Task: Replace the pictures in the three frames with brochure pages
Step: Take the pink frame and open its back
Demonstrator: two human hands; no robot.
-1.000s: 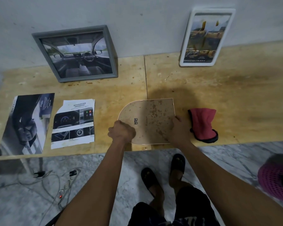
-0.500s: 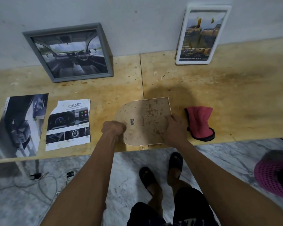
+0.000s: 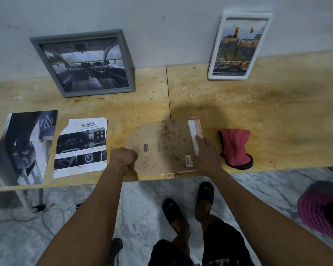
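Observation:
A pink frame [image 3: 199,127] lies face down near the table's front edge. Its brown arched backing board [image 3: 161,144] is slid partly out to the left, baring a white strip [image 3: 193,135] inside. My left hand [image 3: 123,156] pinches the board's rounded left edge. My right hand [image 3: 206,154] presses flat on the frame's right side, index finger on the white strip. A grey frame [image 3: 83,62] with a car-interior picture and a white frame [image 3: 238,45] with a brochure page lean on the wall. Two loose brochure pages lie at left: a dark one [image 3: 25,146] and a cut "ADVANCED" page [image 3: 81,146].
A red cloth [image 3: 235,147] lies on the wooden table [image 3: 277,116] just right of my right hand. A pink mesh basket [image 3: 321,212] stands on the floor at right. Cables [image 3: 37,210] lie on the marble floor under the table's left end.
The backing board has slid left out of the pink frame, uncovering a white strip and the frame's right rim. My right hand now presses on that side.

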